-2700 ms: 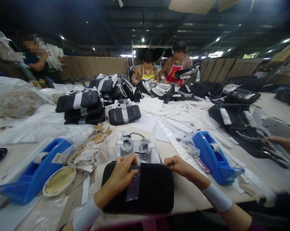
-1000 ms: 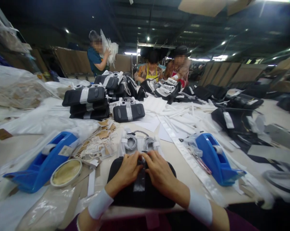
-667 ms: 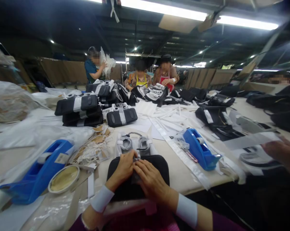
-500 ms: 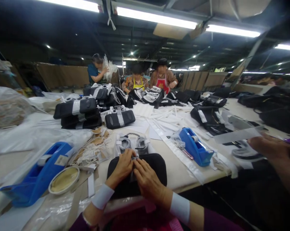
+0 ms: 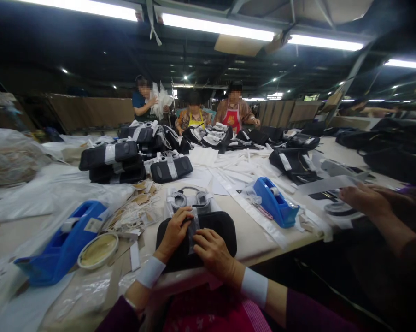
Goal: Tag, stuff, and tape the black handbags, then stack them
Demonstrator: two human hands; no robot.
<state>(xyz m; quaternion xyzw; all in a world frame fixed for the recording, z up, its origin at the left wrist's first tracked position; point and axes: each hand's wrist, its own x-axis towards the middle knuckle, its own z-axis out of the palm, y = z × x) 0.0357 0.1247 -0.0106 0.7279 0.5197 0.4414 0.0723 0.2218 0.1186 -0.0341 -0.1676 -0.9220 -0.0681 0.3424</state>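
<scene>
A black zip-shaped flat bag (image 5: 221,230) lies at the table's front edge, with a clear plastic strip (image 5: 193,227) running up its middle. My left hand (image 5: 175,233) is on the bag's left half, its curled fingers pinching the strip's upper part. On the other side my right hand (image 5: 216,253) has bent fingers pressed together at the strip's lower right edge. Behind the bag, touching it, are coiled grey straps (image 5: 203,198) in clear wrapping. Both wrists wear pale bands.
Blue tape dispensers stand left (image 5: 67,244) and right (image 5: 276,203). A round dish (image 5: 97,250) and stringed tags (image 5: 135,216) lie to the left. Strapped black bags (image 5: 113,157) are stacked behind. A co-worker's hand (image 5: 366,198) holds a translucent strip at right; other people stand across the table.
My fingers have moved apart on the bag, so more of the clear strip shows between them. The co-worker's hand at right has shifted left in view.
</scene>
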